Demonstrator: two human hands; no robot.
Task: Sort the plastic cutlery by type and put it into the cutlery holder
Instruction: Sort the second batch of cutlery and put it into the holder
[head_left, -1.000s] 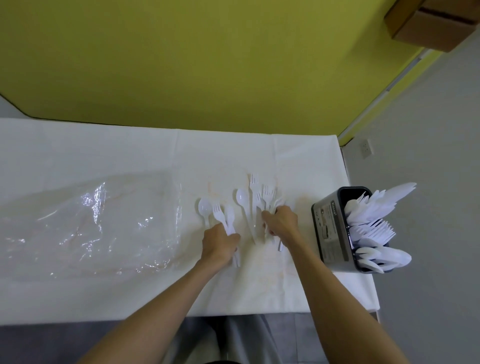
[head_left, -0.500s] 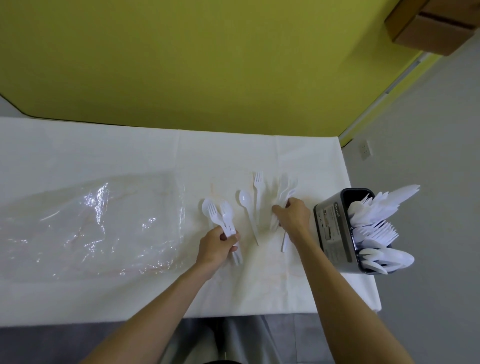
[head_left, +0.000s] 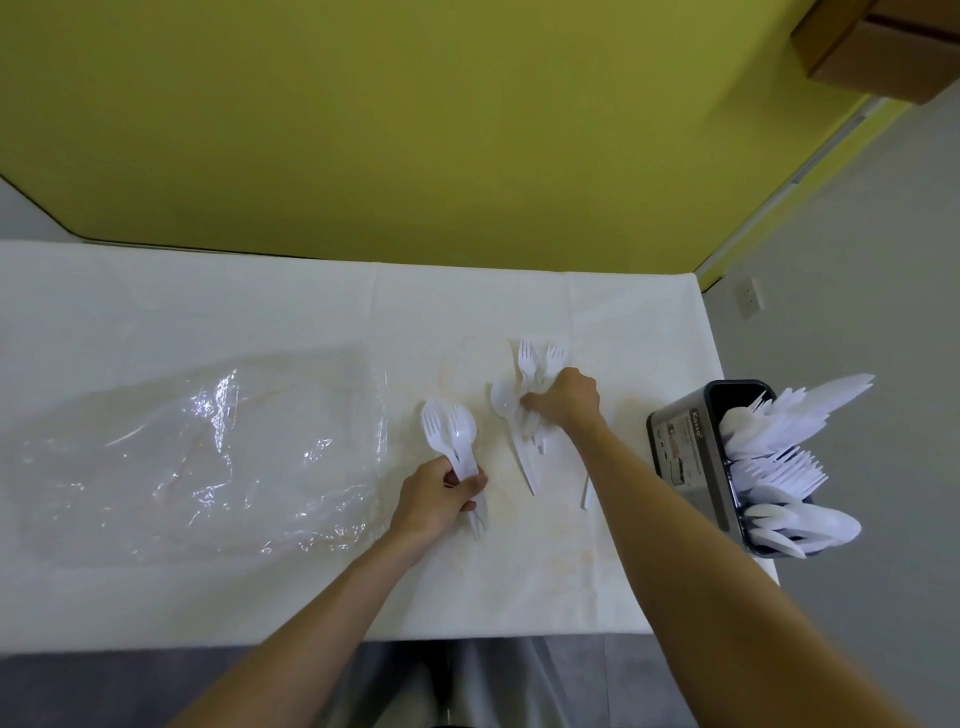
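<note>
My left hand (head_left: 441, 499) grips the handles of a small bunch of white plastic cutlery (head_left: 451, 428), a fork and spoons fanned upward from the fist. My right hand (head_left: 563, 397) is curled over a second bunch of white forks (head_left: 535, 358) on the white tablecloth, their tines pointing away from me. A white spoon (head_left: 506, 402) lies just left of that hand, its handle running toward me. Another white handle (head_left: 587, 493) pokes out beside my right forearm. The grey cutlery holder (head_left: 685, 441) stands at the table's right edge, filled with white knives, forks and spoons.
A crumpled clear plastic bag (head_left: 208, 452) lies flat on the left half of the table (head_left: 156, 312). A yellow wall rises behind the far edge. The holder sits close to the table's right edge, with grey floor beyond.
My right hand moved left and away from me, gathering the forks together next to the spoon. My left hand lifted its bunch slightly and drew it a little toward me.
</note>
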